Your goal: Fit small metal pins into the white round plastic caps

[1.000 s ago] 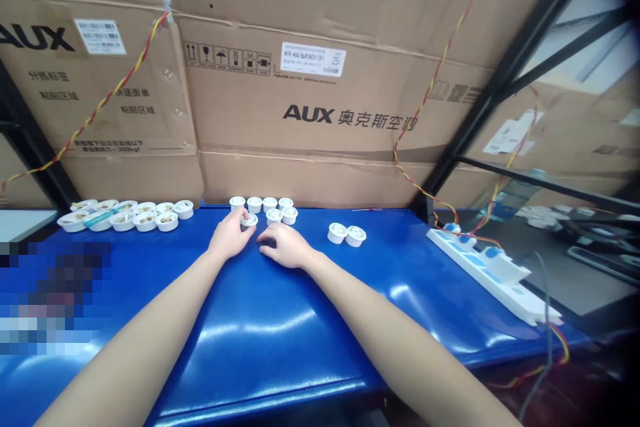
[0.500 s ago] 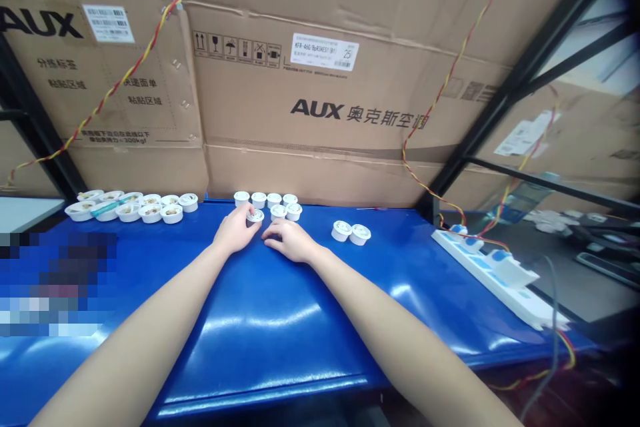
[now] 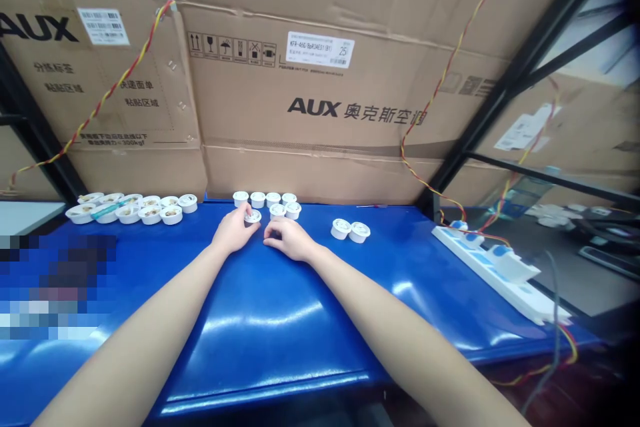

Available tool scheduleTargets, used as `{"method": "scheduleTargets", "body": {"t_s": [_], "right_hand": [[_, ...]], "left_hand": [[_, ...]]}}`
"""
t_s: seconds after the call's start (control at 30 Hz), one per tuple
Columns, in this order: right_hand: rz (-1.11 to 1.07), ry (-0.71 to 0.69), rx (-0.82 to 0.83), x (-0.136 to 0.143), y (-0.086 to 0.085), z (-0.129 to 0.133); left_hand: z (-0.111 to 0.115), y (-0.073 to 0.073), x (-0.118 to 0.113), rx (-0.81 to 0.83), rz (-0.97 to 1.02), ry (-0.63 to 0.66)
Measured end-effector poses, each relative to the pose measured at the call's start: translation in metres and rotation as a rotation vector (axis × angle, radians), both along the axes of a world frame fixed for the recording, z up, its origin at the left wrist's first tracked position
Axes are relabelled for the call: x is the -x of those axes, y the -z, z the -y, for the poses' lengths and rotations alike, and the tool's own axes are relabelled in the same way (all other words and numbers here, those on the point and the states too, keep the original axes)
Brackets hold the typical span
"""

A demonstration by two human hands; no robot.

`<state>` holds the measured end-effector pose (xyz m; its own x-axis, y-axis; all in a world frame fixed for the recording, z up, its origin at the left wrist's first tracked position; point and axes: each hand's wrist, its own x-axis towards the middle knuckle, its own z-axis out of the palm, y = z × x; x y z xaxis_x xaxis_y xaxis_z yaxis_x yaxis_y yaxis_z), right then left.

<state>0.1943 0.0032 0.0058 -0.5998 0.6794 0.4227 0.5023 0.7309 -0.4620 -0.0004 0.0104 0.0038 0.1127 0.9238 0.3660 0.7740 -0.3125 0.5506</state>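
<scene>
On the blue bench (image 3: 270, 300), the left hand (image 3: 235, 230) is closed around a small white cup (image 3: 253, 217), thumb on its near side; whether the cup's base touches the bench top cannot be told. It sits toward the far edge, just in front of a row of four white cups (image 3: 273, 199) along that edge, much as half a second ago. The right hand (image 3: 293, 238) has changed slightly: its fingers curl more tightly, and its fingertips have drawn a little to the right, away from the held cup. Nothing shows in its grasp, though whether thumb and fingers meet cannot be told. It lies just in front of two further cups (image 3: 293, 211), which stand side by side before the row, as earlier. A separate pair of cups (image 3: 359, 232), nearer the bench's right end, keeps its place, as does the cluster of cups (image 3: 151, 215) by the far left corner, with a teal strip-like object (image 3: 109, 208) lying across some of them. The white power strip (image 3: 490, 273) along the right edge is likewise unchanged.
</scene>
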Motion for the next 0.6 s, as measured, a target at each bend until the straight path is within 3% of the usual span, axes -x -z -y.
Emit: {"method": "scheduleTargets", "body": {"t_s": [0.33, 0.6], "right_hand": [[-0.515, 0.224, 0.137, -0.008, -0.017, 0.009], [-0.474, 0.215, 0.088, -0.006, -0.019, 0.017]], "left_hand": [[0.015, -0.012, -0.009, -0.279, 0.085, 0.292], [0.027, -0.015, -0.019, -0.283, 0.027, 0.399]]}}
